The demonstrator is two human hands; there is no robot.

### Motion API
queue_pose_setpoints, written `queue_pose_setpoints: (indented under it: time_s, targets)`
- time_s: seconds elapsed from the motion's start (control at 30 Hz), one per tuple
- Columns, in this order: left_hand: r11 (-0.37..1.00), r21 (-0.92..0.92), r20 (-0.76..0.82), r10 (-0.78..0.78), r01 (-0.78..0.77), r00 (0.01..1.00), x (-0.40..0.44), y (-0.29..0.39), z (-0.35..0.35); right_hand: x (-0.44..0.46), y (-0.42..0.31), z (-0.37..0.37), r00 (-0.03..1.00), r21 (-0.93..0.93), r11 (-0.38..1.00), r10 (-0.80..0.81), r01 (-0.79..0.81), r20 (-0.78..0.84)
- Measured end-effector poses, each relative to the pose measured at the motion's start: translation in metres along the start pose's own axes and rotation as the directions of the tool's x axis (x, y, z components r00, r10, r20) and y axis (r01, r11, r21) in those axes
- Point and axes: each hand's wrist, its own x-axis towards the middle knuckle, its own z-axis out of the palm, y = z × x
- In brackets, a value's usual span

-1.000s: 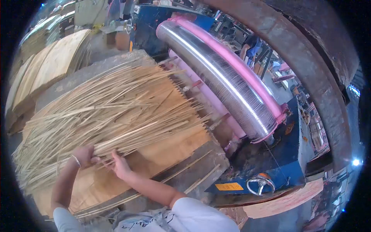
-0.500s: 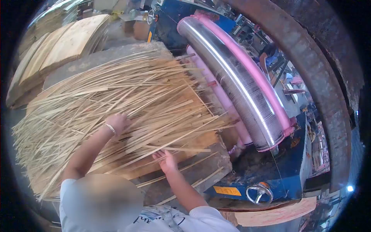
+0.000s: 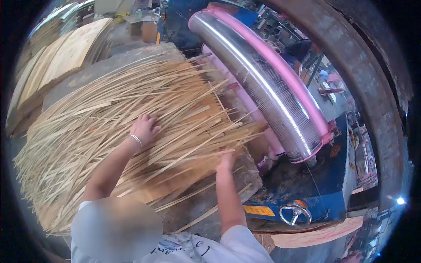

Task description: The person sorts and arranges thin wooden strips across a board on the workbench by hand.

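Many thin wood strips (image 3: 79,131) lie in a loose, criss-crossed heap over a stack of wood veneer sheets (image 3: 153,191). My left hand (image 3: 146,127), with a bracelet at the wrist, rests on the heap with its fingers apart. Farther right, my right hand (image 3: 225,160) is closed at the near right edge of the veneer, beside the strip ends. Its fingertips are partly hidden under that edge. The corner beyond it looks slightly raised and blurred, close to the rollers.
A machine with a shiny metal roller (image 3: 258,79) and pink rollers (image 3: 280,70) stands right of the stack. Its blue frame carries a handwheel (image 3: 295,214). More veneer stacks (image 3: 66,57) stand at upper left. A rusty beam (image 3: 359,74) arches along the right.
My right hand has moved right and a little farther away, to the veneer's edge near the rollers. My left hand has slid slightly right and away across the strips.
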Motion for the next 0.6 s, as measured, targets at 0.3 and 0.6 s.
queue_pose_setpoints:
  time_s: [0.3,0.6]
  targets:
    - [0.994,-0.100,0.112,-0.025,0.036,0.993,-0.079,-0.033,-0.015,-0.085,0.059,-0.033,0.757,-0.189,0.863,0.502,-0.468,0.419]
    - [0.954,-0.271,0.337,-0.030,0.127,0.941,-0.099,-0.026,-0.044,-0.141,0.082,0.028,0.768,-0.203,0.879,0.475,-0.431,0.429]
